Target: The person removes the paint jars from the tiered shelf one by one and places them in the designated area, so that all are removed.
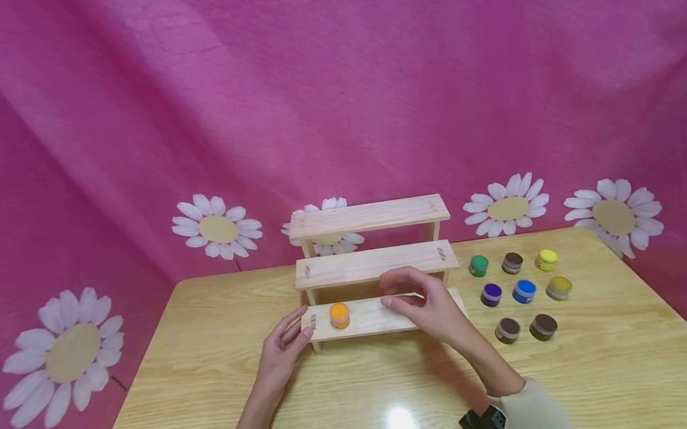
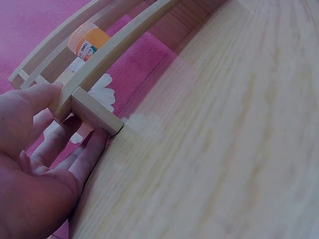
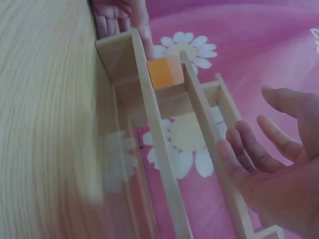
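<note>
A three-tier wooden display stand [image 1: 375, 264] stands on the table, with an orange paint jar [image 1: 340, 315] upright near the left end of its lowest step. My left hand [image 1: 283, 350] holds that step's left end. In the left wrist view, the thumb lies on the step's edge and the fingers [image 2: 92, 149] are bent against the leg panel below. Above the right half of the lowest step is my right hand [image 1: 426, 301], its fingers loosely bent. Nothing shows between its thumb and fingers in the right wrist view [image 3: 269, 154].
Several paint jars stand in loose rows right of the stand, among them a green jar [image 1: 478, 266], a blue jar [image 1: 524, 291] and a yellow jar [image 1: 547, 260]. A pink cloth with white daisies [image 1: 338, 111] hangs behind the wooden table [image 1: 212, 377].
</note>
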Tool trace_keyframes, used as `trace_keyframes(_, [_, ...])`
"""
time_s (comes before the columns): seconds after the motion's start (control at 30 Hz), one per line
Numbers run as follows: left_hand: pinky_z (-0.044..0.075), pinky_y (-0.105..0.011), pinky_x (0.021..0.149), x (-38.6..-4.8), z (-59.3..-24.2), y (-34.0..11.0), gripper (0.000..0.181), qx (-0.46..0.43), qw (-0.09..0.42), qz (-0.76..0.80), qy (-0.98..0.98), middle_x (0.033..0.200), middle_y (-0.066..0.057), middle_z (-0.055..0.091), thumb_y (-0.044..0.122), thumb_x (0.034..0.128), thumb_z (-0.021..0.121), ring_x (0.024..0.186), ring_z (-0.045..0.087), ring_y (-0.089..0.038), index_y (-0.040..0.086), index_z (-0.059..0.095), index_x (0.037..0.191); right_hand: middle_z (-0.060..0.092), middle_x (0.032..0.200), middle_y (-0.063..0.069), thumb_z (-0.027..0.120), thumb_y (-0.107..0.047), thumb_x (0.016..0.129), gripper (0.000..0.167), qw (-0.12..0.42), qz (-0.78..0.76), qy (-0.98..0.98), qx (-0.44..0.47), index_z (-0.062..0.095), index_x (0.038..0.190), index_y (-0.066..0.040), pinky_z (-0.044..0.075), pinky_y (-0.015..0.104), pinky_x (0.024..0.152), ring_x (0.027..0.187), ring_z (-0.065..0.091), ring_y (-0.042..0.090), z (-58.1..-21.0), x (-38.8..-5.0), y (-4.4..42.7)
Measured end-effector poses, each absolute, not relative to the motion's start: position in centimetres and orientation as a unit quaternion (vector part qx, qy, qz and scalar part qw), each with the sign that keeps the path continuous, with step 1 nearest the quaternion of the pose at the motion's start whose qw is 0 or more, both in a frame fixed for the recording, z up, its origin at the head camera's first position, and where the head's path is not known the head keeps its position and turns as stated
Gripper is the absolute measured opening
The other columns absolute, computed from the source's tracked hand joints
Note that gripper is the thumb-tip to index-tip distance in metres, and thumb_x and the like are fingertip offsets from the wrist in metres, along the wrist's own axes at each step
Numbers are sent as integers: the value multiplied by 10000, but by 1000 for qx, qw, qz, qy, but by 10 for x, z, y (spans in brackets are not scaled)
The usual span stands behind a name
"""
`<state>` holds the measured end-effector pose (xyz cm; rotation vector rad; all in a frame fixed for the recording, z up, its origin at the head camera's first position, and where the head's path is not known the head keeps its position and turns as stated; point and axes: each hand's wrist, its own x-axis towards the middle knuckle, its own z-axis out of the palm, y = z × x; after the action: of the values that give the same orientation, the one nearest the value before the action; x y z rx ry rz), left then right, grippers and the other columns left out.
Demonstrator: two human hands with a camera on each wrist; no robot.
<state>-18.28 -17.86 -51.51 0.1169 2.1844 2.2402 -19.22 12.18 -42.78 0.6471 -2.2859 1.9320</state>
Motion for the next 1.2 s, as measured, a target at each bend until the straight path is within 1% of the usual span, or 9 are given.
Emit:
trace_keyframes(0.17, [533,-255,971,-183,-514,-180,528,26,11,713,701,1419,-190,596,172,992,708,1259,615,-259,70,539,1482,690,1149,113,759,-50,932,295,29,644,-732,219,659,1196,33,588,331,913,1083,665,386,-433,-197,106])
trace_keyframes(0.23, [532,-259,976,-183,-513,-181,528,22,17,715,699,1422,-180,597,176,991,710,1268,609,-260,78,541,1482,688,1146,113,758,-51,933,301,23,647,-730,219,652,1197,48,590,326,909,1080,664,370,-436,-198,101])
trace_keyframes(0.4, [527,-256,979,-181,-513,-182,526,27,14,718,696,1434,-199,580,154,1000,695,1295,583,-291,52,526,1487,688,1177,135,781,-93,923,318,-4,647,-734,208,670,1212,-21,579,319,930,1076,664,299,-446,-197,86])
trace_keyframes(0.57, [529,-247,970,-181,-513,-182,518,30,9,717,696,1423,-204,587,144,997,697,1281,594,-283,45,534,1479,686,1203,151,798,-127,912,361,-24,630,-748,206,670,1233,-23,557,380,978,1089,657,302,-456,-195,75])
trace_keyframes(0.63, [532,-251,971,-181,-513,-181,520,30,11,720,694,1417,-204,592,143,993,702,1266,607,-268,43,538,1476,689,1203,126,799,-117,907,369,-24,626,-752,204,669,1239,-22,550,405,992,1108,656,302,-459,-195,73])
trace_keyframes(0.73, [538,-262,969,-182,-513,-180,526,32,11,722,691,1419,-207,590,142,991,705,1250,619,-251,44,535,1478,692,1215,91,800,-103,902,376,-17,620,-758,204,670,1249,-38,540,402,1009,1138,655,290,-460,-195,69])
trace_keyframes(0.93, [549,-277,957,-182,-515,-181,521,28,7,721,692,1423,-216,583,142,990,707,1255,614,-271,52,540,1475,694,1253,52,811,-140,904,453,-15,593,-774,222,652,1321,-59,528,349,1023,1161,655,240,-464,-192,60])
trace_keyframes(1.13, [537,-279,976,-183,-513,-181,523,30,19,726,686,1436,-189,581,148,996,699,1279,597,-279,64,533,1485,707,1205,68,800,-128,912,426,8,582,-783,219,657,1302,-29,567,387,962,1092,671,247,-466,-194,53])
trace_keyframes(1.2, [534,-273,980,-183,-514,-181,527,29,24,726,687,1442,-176,579,158,997,699,1286,593,-270,72,531,1489,715,1167,63,801,-132,912,407,15,574,-791,209,667,1282,-27,585,362,918,1043,678,233,-465,-195,51])
